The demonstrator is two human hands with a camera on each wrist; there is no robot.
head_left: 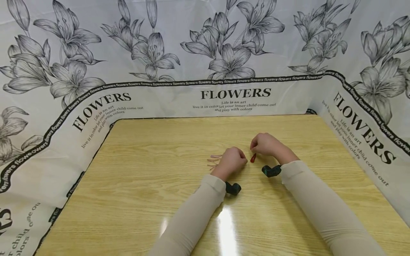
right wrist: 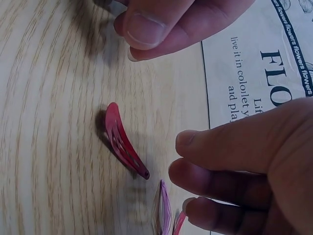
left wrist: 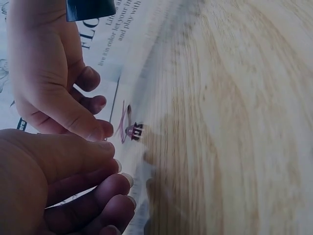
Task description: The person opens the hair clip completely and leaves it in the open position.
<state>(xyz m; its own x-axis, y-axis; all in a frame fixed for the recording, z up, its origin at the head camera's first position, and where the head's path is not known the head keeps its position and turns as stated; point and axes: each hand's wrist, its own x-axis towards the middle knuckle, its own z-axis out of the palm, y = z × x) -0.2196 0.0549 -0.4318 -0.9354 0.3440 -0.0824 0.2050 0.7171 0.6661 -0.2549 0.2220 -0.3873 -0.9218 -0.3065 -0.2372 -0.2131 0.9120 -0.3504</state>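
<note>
A red snap hair clip (head_left: 253, 158) lies on the wooden table between my hands; the right wrist view shows the clip (right wrist: 122, 139) apart from both. My left hand (head_left: 231, 160) is just left of it, fingers loosely bent, with nothing visible between the fingertips. Above and to its right hovers my right hand (head_left: 267, 144), its thumb and fingers curved and slightly parted, holding nothing. Close by the right fingertips a slim purple hair clip (right wrist: 165, 208) shows in the right wrist view, with part of a pinkish-red one (right wrist: 179, 223) beside it.
Several thin pinkish clips (head_left: 214, 160) lie left of my left hand, partly covered by it. Dark wrist cameras (head_left: 271, 171) stick out at both cuffs. White flower-printed cloth (head_left: 235, 99) walls the table (head_left: 153, 170) at the back and sides.
</note>
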